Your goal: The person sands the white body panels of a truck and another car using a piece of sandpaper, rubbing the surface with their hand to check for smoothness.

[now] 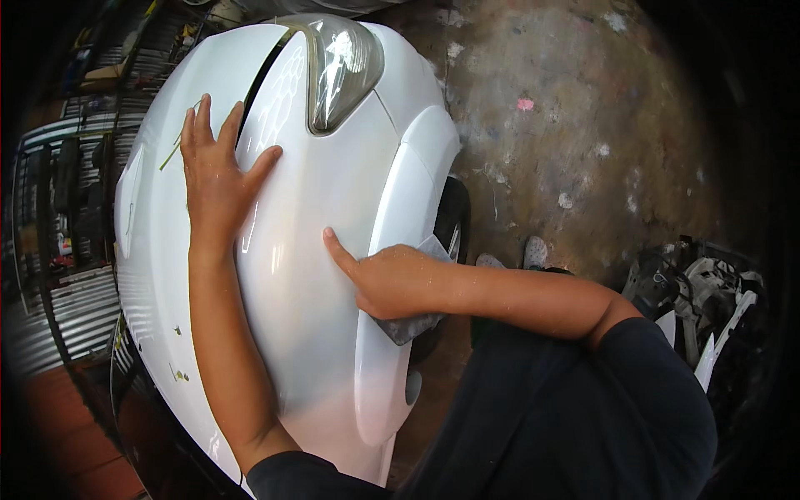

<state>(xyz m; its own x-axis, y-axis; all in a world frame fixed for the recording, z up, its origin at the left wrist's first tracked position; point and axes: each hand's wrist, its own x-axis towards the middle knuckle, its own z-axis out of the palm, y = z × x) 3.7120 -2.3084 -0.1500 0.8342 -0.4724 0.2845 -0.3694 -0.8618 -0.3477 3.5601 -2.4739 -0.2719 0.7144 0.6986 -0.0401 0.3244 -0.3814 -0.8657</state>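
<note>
A white car's front fender (312,181) lies below me, with a glossy hood (164,206) to its left and a clear headlight (342,69) at the top. My left hand (219,165) rests with fingers spread across the seam between hood and fender, holding nothing. Over the wheel-arch trim (406,194), my right hand (394,281) is curled around a grey sheet (403,328), seemingly sandpaper or cloth, whose corners stick out above and below the hand. Its index finger points out onto the fender. The palm side is hidden.
The front tire (459,206) shows beyond the trim. Stained concrete floor (562,137) lies right, where the tips of shoes (535,252) appear. Car parts (706,300) are piled at lower right. Leaf bits (181,375) lie on the hood; corrugated metal (87,306) stands at left.
</note>
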